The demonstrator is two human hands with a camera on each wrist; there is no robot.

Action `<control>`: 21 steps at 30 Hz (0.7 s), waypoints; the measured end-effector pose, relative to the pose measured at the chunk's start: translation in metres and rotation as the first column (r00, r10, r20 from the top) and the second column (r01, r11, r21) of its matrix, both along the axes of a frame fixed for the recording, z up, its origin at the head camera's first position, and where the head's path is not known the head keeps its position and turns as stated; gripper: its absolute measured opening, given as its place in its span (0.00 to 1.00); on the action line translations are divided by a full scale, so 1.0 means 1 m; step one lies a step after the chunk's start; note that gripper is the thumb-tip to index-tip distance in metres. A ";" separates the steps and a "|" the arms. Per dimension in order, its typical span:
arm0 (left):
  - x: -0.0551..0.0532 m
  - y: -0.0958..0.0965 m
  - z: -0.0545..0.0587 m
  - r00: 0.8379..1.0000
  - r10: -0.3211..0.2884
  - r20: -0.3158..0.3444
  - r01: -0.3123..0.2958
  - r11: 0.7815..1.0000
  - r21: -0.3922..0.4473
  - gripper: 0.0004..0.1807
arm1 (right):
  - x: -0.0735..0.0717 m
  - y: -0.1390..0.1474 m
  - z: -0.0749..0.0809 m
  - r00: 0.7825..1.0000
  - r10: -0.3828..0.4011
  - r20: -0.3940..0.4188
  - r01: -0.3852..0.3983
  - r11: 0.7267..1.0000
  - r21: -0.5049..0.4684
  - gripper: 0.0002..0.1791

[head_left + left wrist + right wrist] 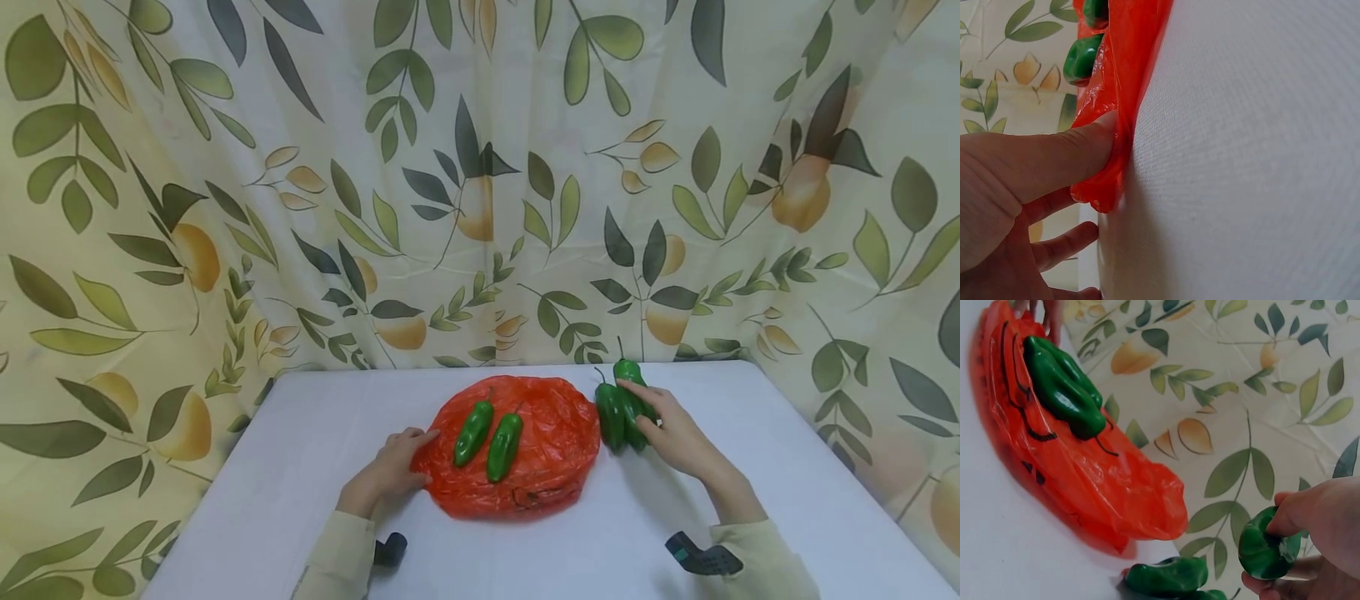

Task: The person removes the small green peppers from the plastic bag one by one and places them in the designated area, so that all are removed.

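1. One red plastic bag [558, 429] lies on the desk [510, 558] between the left hand [392, 465] and the right hand [678, 437].
2. Two green peppers [505, 447] rest side by side on the bag, nearer the left hand.
3. Left hand: thumb and fingers spread apart, touching the bag's near-side edge.
4. Right hand: thumb and fingers partly closed, gripping one held pepper [1263, 550] between them.
5. Other peppers [1166, 576] lie just left of the right hand, beside the bag.
6. Leaf-and-fruit-printed curtain [487, 275] hangs beyond both hands.

Forearms [342, 546] converging, right grip [675, 427] curled
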State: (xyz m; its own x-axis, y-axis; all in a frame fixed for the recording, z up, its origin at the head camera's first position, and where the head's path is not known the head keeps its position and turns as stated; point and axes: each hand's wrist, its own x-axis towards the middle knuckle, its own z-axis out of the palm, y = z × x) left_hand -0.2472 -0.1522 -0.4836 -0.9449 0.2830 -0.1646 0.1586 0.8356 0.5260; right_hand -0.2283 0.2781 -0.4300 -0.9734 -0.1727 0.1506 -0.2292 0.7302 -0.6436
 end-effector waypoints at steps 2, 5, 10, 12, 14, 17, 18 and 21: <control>-0.001 0.000 -0.001 1.000 0.001 0.000 -0.001 1.000 -0.004 0.40 | -0.001 0.003 -0.002 1.000 -0.008 0.005 0.008 1.000 0.006 0.33; -0.001 0.000 -0.002 1.000 -0.006 -0.005 0.006 1.000 -0.005 0.40 | -0.003 0.007 -0.003 1.000 -0.020 0.015 0.020 1.000 0.014 0.33; -0.001 0.000 -0.001 1.000 -0.013 -0.009 0.012 1.000 -0.011 0.41 | -0.006 0.014 -0.004 0.999 -0.036 0.023 0.035 0.999 0.026 0.34; -0.001 0.000 -0.001 1.000 -0.013 -0.009 0.013 1.000 -0.013 0.41 | -0.007 0.016 -0.003 0.999 -0.038 0.023 0.038 0.999 0.027 0.34; 0.000 0.001 -0.001 1.000 -0.012 -0.007 0.012 1.000 -0.016 0.41 | -0.006 0.017 -0.003 0.999 -0.038 0.025 0.038 0.999 0.025 0.34; 0.000 0.001 -0.001 1.000 -0.011 -0.005 0.011 1.000 -0.015 0.41 | -0.005 0.018 -0.003 0.999 -0.037 0.026 0.036 0.999 0.022 0.34; 0.000 0.001 -0.001 1.000 -0.010 -0.006 0.010 1.000 -0.014 0.41 | -0.005 0.019 -0.003 0.999 -0.037 0.022 0.036 0.999 0.023 0.34; 0.000 0.002 0.000 1.000 -0.006 -0.009 0.006 1.000 -0.010 0.41 | -0.006 0.021 -0.002 0.999 -0.040 0.014 0.039 0.999 0.023 0.34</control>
